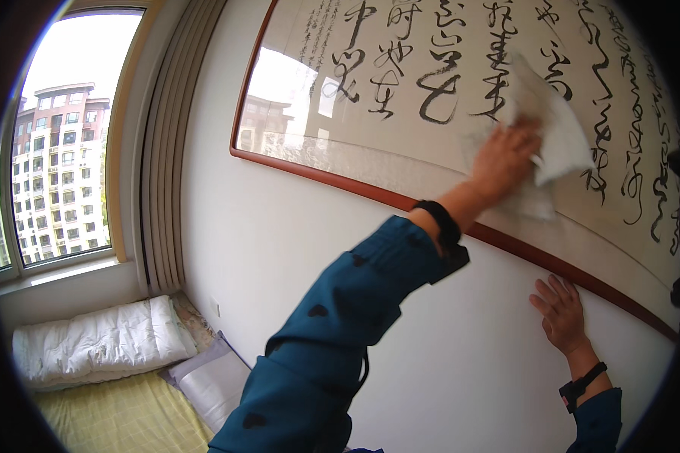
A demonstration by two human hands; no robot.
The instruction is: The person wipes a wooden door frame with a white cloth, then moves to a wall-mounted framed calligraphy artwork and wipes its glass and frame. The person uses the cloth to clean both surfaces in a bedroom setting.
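Note:
My left hand [507, 156], blurred, presses a white cloth [564, 133] against the glazed front of a large framed calligraphy work [374, 130]. Part of the cloth hangs loose to the right of the hand, and the fingertips are hidden or smeared by motion. Below the red-brown wooden frame [368, 189], my right hand [564, 314] rests with spread fingers on the white wall [459, 351]. Its fingertips are close to the frame's lower edge, and it holds nothing. Dark bands circle both wrists.
A bed with a yellow-green sheet [124, 413] stands at lower left, bearing a folded white quilt [102, 340] and a grey pillow [215, 382]. Behind it are a window [62, 170] and a gathered curtain [173, 153]. A wall socket or switch plate [214, 306] sits low on the wall.

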